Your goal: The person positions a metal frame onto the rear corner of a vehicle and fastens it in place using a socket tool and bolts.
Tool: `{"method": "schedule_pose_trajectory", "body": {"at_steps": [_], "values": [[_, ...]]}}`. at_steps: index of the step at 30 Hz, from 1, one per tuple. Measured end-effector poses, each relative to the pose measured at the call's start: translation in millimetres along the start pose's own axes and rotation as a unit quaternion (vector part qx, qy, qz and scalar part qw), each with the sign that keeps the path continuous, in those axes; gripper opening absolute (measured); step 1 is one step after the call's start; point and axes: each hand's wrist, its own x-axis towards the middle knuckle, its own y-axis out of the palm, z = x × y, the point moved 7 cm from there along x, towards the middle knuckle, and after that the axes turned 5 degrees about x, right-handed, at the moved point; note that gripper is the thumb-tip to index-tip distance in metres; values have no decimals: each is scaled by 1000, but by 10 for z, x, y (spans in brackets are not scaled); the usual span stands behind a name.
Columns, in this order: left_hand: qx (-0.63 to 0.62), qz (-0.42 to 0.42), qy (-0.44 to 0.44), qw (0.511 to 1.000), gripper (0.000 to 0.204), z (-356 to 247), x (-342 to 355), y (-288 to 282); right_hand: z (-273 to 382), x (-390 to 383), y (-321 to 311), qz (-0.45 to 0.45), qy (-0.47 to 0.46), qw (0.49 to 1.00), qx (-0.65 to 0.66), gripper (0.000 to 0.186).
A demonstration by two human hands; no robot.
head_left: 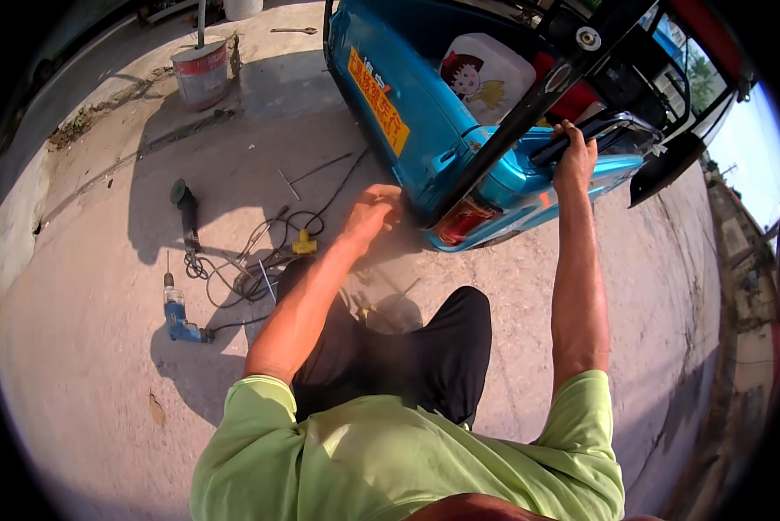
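One blue utility vehicle (pixel 433 104) stands on the concrete ground (pixel 103 295), ahead of the person and reaching to the upper right, with its near corner between the two hands. The right hand (pixel 575 156) has its grip clenched over a black rail (pixel 617 128) at the top of the body's near end. The left hand (pixel 375 208) is loosely curled at the lower corner; whether its grip holds or touches anything there cannot be told.

Between the hands, a red tail lamp (pixel 468 222) is fitted beside a slanting black post (pixel 508 142). A white cartoon-printed cushion (pixel 513 59) sits inside the body.

Progress: lamp and post appear to be in place; completed and outstanding work cannot be separated from this single view. No power tool is in either hand.

Further left, an angle grinder (pixel 187 213) and a blue power drill (pixel 177 323) lie beside tangled cables (pixel 258 271), with a yellow connector (pixel 304 243) among them. A thin metal rod (pixel 290 184) lies nearby. Beyond stand a red-and-grey bucket (pixel 201 76) and, farther right, a spanner (pixel 294 30) lying flat.
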Motion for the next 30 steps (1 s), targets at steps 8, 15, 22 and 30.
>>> {"method": "schedule_pose_trajectory", "body": {"at_steps": [8,15,22,30], "values": [[98,13,73,992,64,-439,493,229,76,-58,94,13,6,999,29,12],[295,72,65,951,68,-506,506,447,130,-106,113,20,1,999,29,16],[431,61,134,891,64,-649,420,575,29,-27,16,16,4,1000,1,21],[387,51,121,913,53,-199,616,508,103,-118,125,-8,13,1000,-3,19]]}}
